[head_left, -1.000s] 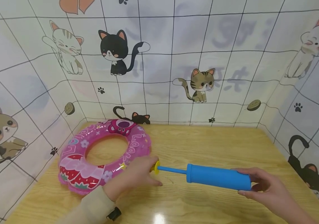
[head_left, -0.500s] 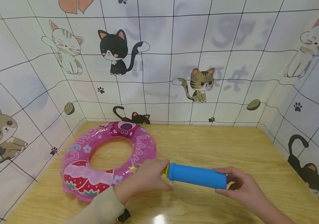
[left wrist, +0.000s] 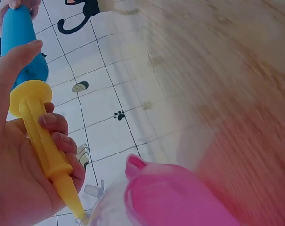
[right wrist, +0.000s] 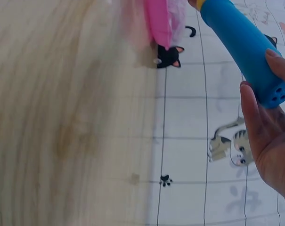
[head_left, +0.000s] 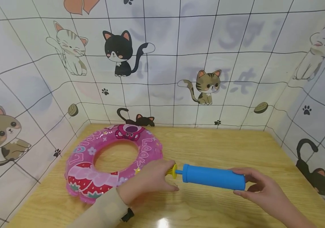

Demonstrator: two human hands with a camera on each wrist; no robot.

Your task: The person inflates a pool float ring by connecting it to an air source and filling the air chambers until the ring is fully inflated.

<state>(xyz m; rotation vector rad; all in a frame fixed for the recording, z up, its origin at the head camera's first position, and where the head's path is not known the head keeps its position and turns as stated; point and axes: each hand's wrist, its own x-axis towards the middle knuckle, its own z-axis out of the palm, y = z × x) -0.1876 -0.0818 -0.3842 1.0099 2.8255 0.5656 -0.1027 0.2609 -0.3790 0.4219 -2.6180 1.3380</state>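
Note:
My left hand (head_left: 151, 178) curls round the yellow nozzle end (left wrist: 41, 136) of a hand air pump. In the left wrist view the nozzle's narrow tip meets the clear plastic by a small valve cap (left wrist: 93, 189) on the swim ring. My right hand (head_left: 260, 188) grips the far end of the pump's blue barrel (head_left: 212, 176), fingers on one side and thumb on the other. A short stretch of blue rod (head_left: 179, 172) shows between barrel and yellow flange. The pink, puffed-up swim ring (head_left: 78, 156) lies left of the pump, partly behind my left forearm.
A wood-grain table (head_left: 213, 145) carries the ring. Behind it and at both sides stand white gridded wall sheets (head_left: 162, 63) printed with cats. A black strap piece (head_left: 127, 215) sits at my left wrist.
The barrel slid left over the rod up to the yellow flange, then back right a little, so some rod shows again. Ring and left hand have shifted slightly right.

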